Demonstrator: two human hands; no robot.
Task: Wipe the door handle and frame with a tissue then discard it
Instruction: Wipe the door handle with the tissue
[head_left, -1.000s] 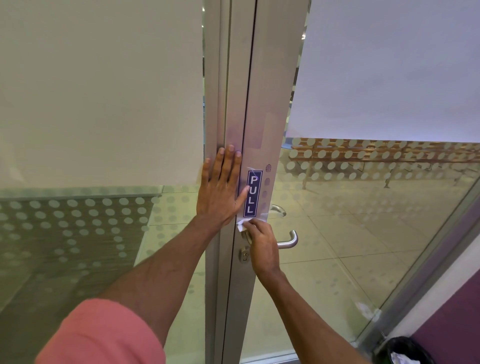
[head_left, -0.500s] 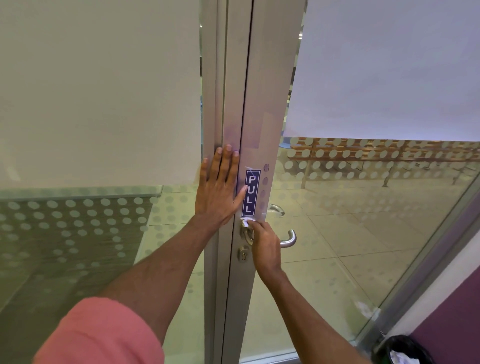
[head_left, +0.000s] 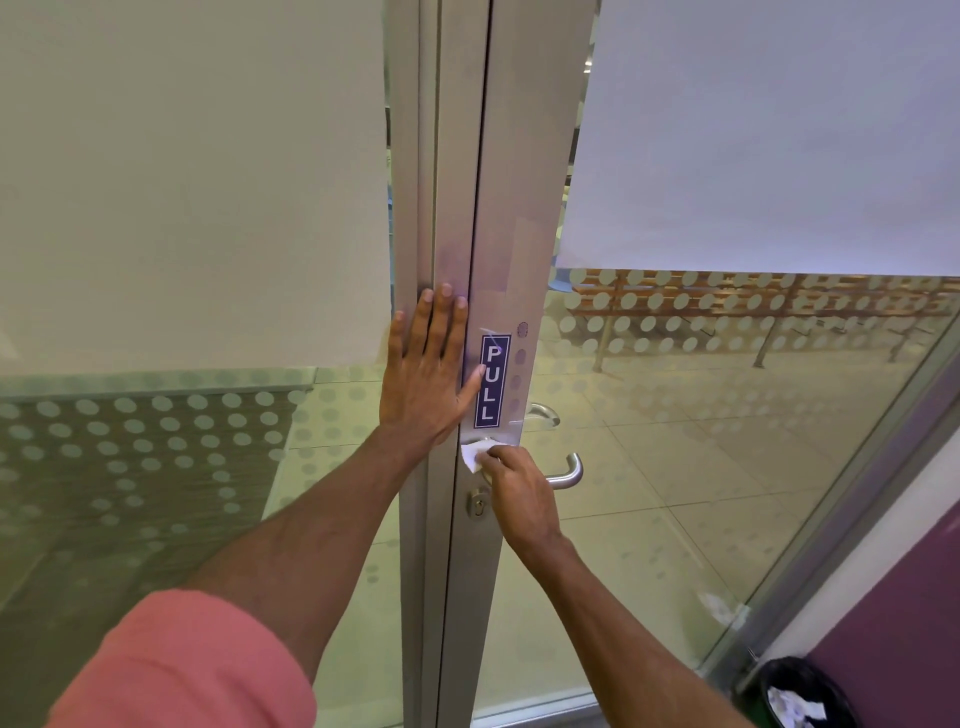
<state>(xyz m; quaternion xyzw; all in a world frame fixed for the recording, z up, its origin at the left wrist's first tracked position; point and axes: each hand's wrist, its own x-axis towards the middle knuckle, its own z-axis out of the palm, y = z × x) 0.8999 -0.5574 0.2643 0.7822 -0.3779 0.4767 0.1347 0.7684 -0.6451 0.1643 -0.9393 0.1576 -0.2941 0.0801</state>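
Since half a second ago the tissue (head_left: 474, 457) has slid a little left, now showing as a white wad at the base of the handle (head_left: 563, 475), just under the PULL sticker (head_left: 491, 382). The right hand (head_left: 519, 493) pinches it between fingertips and thumb, pressing it against the door frame (head_left: 524, 218) above the keyhole (head_left: 478, 504). The handle's long axis runs to the right from the hand, its free end sticking out beyond the knuckles, so the next wipe likely travels rightward along it. The left hand (head_left: 428, 382) lies flat and spread on the frame's left edge, empty, bracing the door. A black bin (head_left: 795, 696) sits at bottom right, nearer the right arm.
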